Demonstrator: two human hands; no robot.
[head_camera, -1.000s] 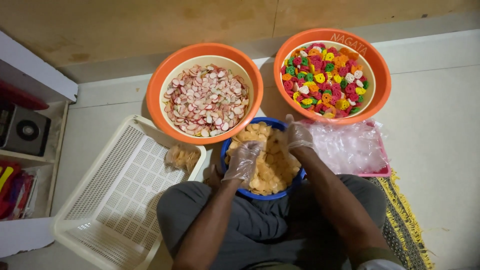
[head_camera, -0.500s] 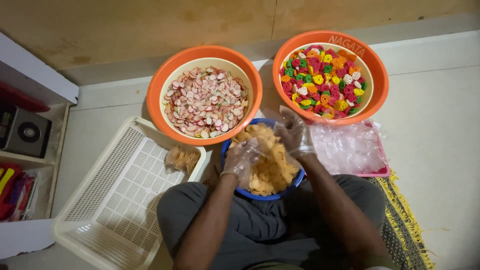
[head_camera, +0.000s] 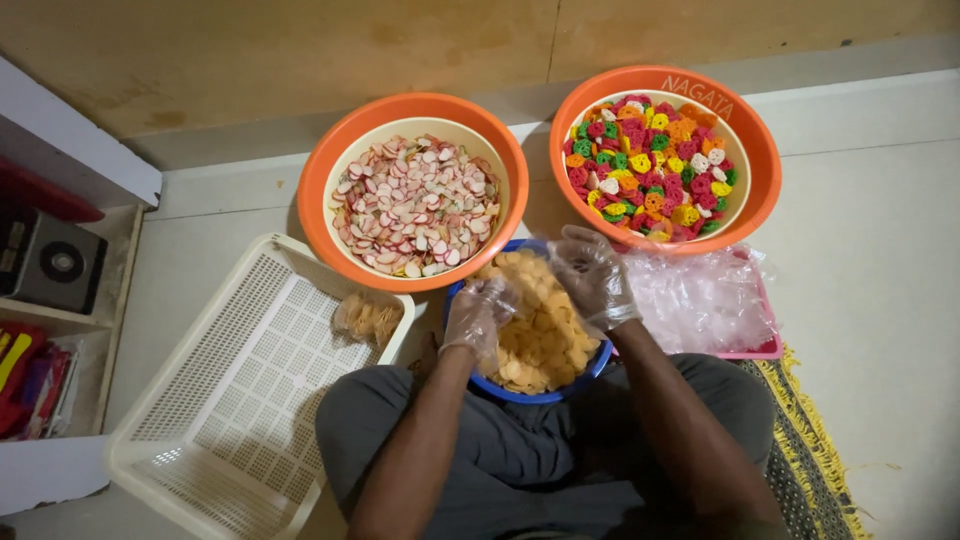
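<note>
A blue bowl (head_camera: 520, 393) heaped with pale yellow round crackers (head_camera: 540, 345) sits on the floor between my knees. Both hands wear thin clear gloves. My left hand (head_camera: 478, 315) rests at the bowl's left side, fingers curled into the crackers. My right hand (head_camera: 592, 275) hovers over the bowl's far edge with bent fingers; whether it holds anything is unclear. Just beyond stand two orange basins. The left basin (head_camera: 330, 165) holds pink-and-white crackers and the right basin (head_camera: 762, 175) holds mixed red, green, yellow and orange ones.
A white slotted plastic basket (head_camera: 230, 400) lies on the left with one small packed bag of crackers (head_camera: 368, 315) in its near corner. A pink tray (head_camera: 750, 350) with crumpled clear plastic bags (head_camera: 700, 295) sits right of the bowl. Shelving (head_camera: 60, 260) stands at far left and a woven mat (head_camera: 810, 440) at right.
Both hands were deep in the yellow crackers a second ago. They have since lifted and spread slightly, the right hand moving toward the bowl's far rim.
</note>
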